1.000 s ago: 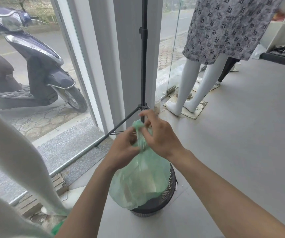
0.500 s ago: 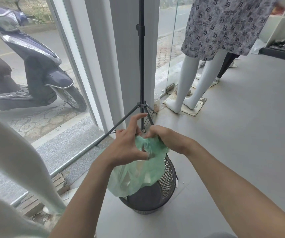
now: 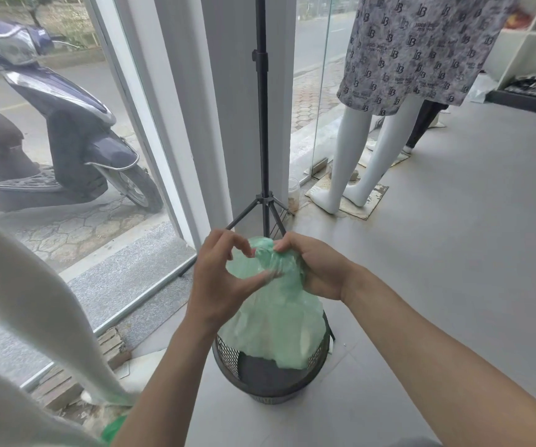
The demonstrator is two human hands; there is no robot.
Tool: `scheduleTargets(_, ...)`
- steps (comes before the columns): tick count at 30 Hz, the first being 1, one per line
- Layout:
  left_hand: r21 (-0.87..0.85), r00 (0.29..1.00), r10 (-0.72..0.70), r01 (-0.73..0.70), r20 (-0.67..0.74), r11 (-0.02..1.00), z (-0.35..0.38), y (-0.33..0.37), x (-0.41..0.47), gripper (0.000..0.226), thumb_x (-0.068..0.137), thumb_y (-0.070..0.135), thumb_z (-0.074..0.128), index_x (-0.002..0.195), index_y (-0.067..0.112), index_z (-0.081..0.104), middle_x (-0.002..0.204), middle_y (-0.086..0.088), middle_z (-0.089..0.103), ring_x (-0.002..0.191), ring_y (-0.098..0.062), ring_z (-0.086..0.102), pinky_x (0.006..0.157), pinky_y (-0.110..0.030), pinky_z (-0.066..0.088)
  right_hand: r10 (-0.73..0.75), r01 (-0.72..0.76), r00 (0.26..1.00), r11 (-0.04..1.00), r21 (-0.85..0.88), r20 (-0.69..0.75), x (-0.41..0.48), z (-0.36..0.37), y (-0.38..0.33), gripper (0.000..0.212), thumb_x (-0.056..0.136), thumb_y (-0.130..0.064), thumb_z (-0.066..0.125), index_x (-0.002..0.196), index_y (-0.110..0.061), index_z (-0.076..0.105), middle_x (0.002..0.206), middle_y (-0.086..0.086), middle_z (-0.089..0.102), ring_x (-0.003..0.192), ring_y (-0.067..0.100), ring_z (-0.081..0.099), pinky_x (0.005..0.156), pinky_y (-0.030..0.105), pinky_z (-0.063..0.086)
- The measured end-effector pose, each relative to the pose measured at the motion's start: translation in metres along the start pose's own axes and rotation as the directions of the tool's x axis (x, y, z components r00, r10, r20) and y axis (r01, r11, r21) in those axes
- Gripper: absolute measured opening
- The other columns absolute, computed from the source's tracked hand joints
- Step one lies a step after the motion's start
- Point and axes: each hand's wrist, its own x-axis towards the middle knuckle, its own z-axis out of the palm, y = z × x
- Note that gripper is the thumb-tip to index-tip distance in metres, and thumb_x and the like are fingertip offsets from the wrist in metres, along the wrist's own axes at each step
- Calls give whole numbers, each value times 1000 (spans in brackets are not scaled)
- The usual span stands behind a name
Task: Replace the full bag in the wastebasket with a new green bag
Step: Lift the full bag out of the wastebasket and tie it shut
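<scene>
1. Left hand (image 3: 218, 285): raised above basket (image 3: 271, 379), palm turned right, thumb and index spread in a wide curve, tips pressed on gathered top of bag (image 3: 279, 314); loosely open, pinching film, not closed round it.
2. Right hand (image 3: 315, 269): level with left, just beside it, knuckles up, wrist bent, fingers curled tight on bunched neck of bag; closed on it.
3. Both forearms reaching in from bottom edge, converging over basket.
4. Bag: green, see-through, pale contents inside, lifted partly out, lower end still within rim at right side.
5. Basket: dark wire mesh, upright on grey floor (image 3: 454, 253), directly under hands.
6. Tripod (image 3: 262, 124) behind hands; mannequin (image 3: 366, 150) legs far right; scooter (image 3: 50, 124) outside glass.
</scene>
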Motion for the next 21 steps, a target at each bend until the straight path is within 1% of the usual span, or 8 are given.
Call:
scheduleTargets(4, 57, 998, -62, 63, -6, 996, 1, 0, -2, 36, 63, 39, 93, 85, 23, 70, 88, 14, 56, 81, 7, 50, 70, -10, 38, -105, 104, 994, 993, -49, -28, 4, -2, 5, 41, 98, -2, 49, 134, 18, 53, 105, 22, 65, 82, 23, 65, 75, 30, 60)
scheduleTargets(7, 39, 990, -139, 139, -13, 990, 0, -2, -2, 24, 72, 33, 88, 86, 32, 69, 85, 16, 63, 72, 0, 50, 66, -14, 38, -186, 181, 982, 979, -88, -42, 1, -1, 4, 36, 100, 0, 52, 131, 16, 58, 120, 29, 62, 93, 28, 65, 84, 30, 60)
scheduleTargets(11, -109, 964, -261, 265, 51, 958, -2, -3, 1, 22, 78, 29, 86, 97, 27, 74, 83, 11, 72, 61, -3, 49, 60, -19, 44, -205, 200, 979, 971, -127, -20, 0, 1, 1, 35, 101, -2, 54, 132, 13, 59, 126, 30, 63, 112, 36, 59, 96, 35, 56)
scheduleTargets(13, -215, 940, -328, 342, 96, 915, -3, -4, 2, 30, 79, 34, 86, 106, 24, 77, 86, 4, 75, 65, -7, 54, 63, -29, 51, -210, 205, 978, 968, -146, -20, 0, 1, -1, 36, 101, -3, 55, 133, 12, 59, 129, 32, 62, 115, 36, 57, 105, 43, 51)
scheduleTargets(15, -335, 910, -398, 414, 118, 847, -6, -3, 4, 27, 76, 40, 84, 97, 24, 81, 86, -13, 76, 70, -19, 59, 67, -47, 55, -198, 197, 980, 969, -147, 10, -1, 1, -3, 38, 99, -6, 57, 132, 12, 59, 127, 32, 61, 116, 37, 55, 112, 49, 43)
scheduleTargets(17, -430, 891, -433, 447, 137, 784, -8, -2, 6, 16, 79, 33, 84, 86, 18, 81, 75, -21, 73, 63, -18, 60, 62, -37, 53, -168, 176, 984, 975, -134, 64, -3, 0, -4, 38, 98, -6, 58, 132, 11, 60, 125, 26, 63, 116, 34, 57, 109, 42, 47)
scheduleTargets(19, -467, 883, -452, 456, 128, 758, -10, -3, 9, 9, 86, 19, 80, 84, 11, 79, 60, -7, 66, 50, -8, 53, 54, -19, 45, -174, 184, 982, 961, -205, 68, -5, -2, -5, 37, 96, -3, 63, 132, 8, 62, 125, 19, 68, 112, 27, 63, 101, 34, 54)
scheduleTargets(21, -455, 881, -461, 455, 106, 765, -12, -6, 11, 9, 89, 16, 76, 85, 8, 77, 58, -2, 61, 48, -6, 49, 52, -18, 40, -231, 214, 973, 907, -362, -3, -7, -3, -6, 37, 92, -1, 71, 128, 3, 67, 121, 13, 75, 102, 18, 71, 91, 28, 58)
